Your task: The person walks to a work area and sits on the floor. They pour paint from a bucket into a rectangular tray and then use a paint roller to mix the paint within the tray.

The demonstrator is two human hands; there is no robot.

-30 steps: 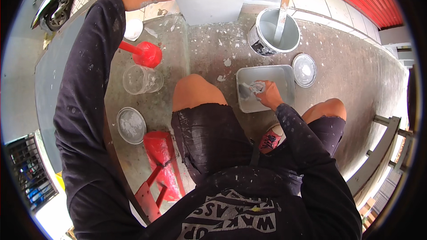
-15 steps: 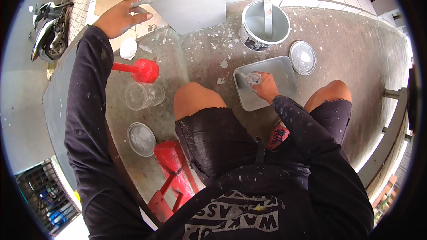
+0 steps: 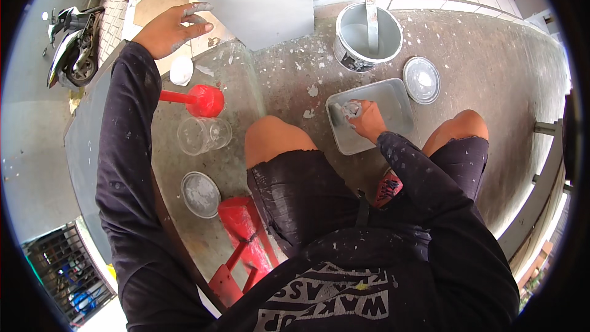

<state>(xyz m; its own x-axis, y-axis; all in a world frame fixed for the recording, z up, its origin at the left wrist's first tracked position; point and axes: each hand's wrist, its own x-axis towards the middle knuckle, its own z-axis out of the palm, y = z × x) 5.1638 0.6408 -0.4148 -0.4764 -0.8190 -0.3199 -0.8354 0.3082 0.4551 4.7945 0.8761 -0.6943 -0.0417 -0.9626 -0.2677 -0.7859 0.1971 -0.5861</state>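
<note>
Head view: the right hand is down in a shallow grey paint tray on the concrete floor, fingers curled shut around a small paint-soaked tool; what kind of tool it is cannot be told, as it is smeared grey and mostly hidden in the grip. The tool sticks out just to the left of the knuckles and touches the tray bottom. Just beyond this hand stands a round paint bucket with a flat stirring stick upright in it. To the right of the hand, just beside the tray, lies a round metal lid.

The left hand is stretched far out, well apart from the tray, fingers loosely spread and paint-stained, holding nothing; its fingertips lie at the edge of a large grey panel, though contact cannot be told. Near its wrist, on the floor, sits a small white cap. Nearer the person from that hand lie a red scoop with a handle, a clear plastic container and a second round lid. Close to the left knee stands a red stool.
</note>
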